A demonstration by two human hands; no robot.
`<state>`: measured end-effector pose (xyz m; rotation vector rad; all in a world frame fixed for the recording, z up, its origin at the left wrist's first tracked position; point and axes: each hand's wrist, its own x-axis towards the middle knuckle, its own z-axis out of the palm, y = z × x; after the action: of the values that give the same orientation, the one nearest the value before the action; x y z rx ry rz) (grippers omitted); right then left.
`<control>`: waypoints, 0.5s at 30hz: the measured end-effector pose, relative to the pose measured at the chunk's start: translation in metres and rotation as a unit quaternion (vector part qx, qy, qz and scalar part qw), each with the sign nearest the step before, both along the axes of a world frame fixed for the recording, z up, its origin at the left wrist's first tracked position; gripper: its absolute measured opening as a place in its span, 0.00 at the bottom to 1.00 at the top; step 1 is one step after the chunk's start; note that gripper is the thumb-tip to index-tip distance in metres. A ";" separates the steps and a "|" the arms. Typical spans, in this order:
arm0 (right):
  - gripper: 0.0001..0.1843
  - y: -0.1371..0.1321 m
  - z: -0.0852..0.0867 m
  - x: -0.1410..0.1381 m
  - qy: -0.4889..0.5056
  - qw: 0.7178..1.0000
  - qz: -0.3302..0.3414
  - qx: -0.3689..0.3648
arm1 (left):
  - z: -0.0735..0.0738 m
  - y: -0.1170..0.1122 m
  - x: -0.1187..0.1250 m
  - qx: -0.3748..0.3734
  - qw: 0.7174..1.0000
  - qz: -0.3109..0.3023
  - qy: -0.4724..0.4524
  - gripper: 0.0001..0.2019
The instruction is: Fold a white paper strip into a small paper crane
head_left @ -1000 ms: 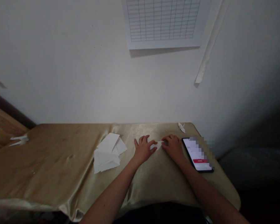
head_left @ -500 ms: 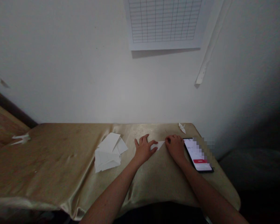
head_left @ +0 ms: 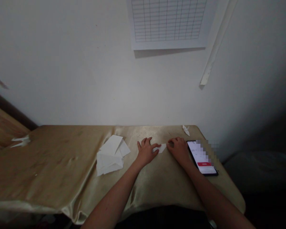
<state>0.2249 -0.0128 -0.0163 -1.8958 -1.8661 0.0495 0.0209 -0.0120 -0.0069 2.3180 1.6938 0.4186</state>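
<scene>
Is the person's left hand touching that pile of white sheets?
Apart. The head view shows a strip of bare gold cloth between the left hand and the pile of white sheets.

No legible text on phone [head_left: 202, 160], chart [head_left: 168, 22]

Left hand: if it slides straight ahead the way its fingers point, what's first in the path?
Looks free: the left hand lies flat, fingers aimed at the wall, with only bare tablecloth ahead up to the far edge. The folded paper sits off to its right, outside that line. Depth is rough.
</scene>
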 end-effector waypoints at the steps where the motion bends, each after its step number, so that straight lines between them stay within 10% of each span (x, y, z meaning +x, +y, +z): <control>1: 0.12 0.000 0.000 0.000 0.002 1.000 0.002 -0.003 | 0.000 0.000 0.000 0.000 1.000 0.000 0.000 0.16; 15: 0.27 -0.008 0.000 -0.007 -0.015 0.999 0.042 0.012 | -0.003 0.001 0.000 0.005 1.000 -0.001 -0.001 0.17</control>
<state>0.2176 -0.0205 -0.0162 -1.8118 -1.9575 0.0254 0.0213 -0.0112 -0.0099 2.3253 1.6915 0.4312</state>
